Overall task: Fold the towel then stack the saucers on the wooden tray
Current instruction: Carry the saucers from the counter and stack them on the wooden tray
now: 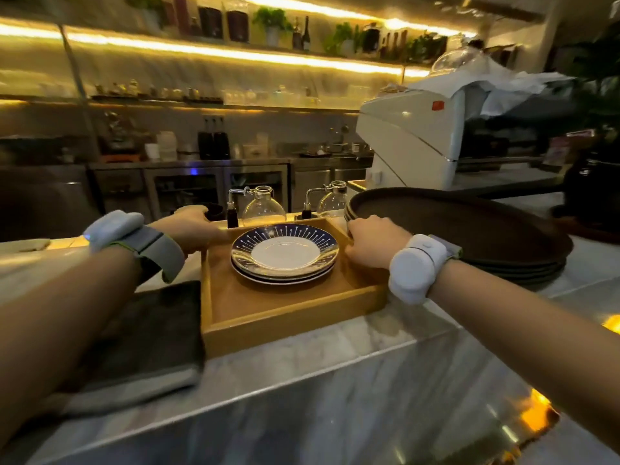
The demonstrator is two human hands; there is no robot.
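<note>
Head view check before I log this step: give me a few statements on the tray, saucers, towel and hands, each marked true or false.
1. The saucers are stacked inside the wooden tray. True.
2. The towel lies unfolded across the tray. False: it lies folded on the counter, to the tray's left.
3. The left hand and right hand each grip one side of the tray. True.
4. The right hand holds a saucer in the air. False: it grips the tray's right wall.
5. The dark round trays sit on top of the saucers. False: they stand to the right of the wooden tray.
</note>
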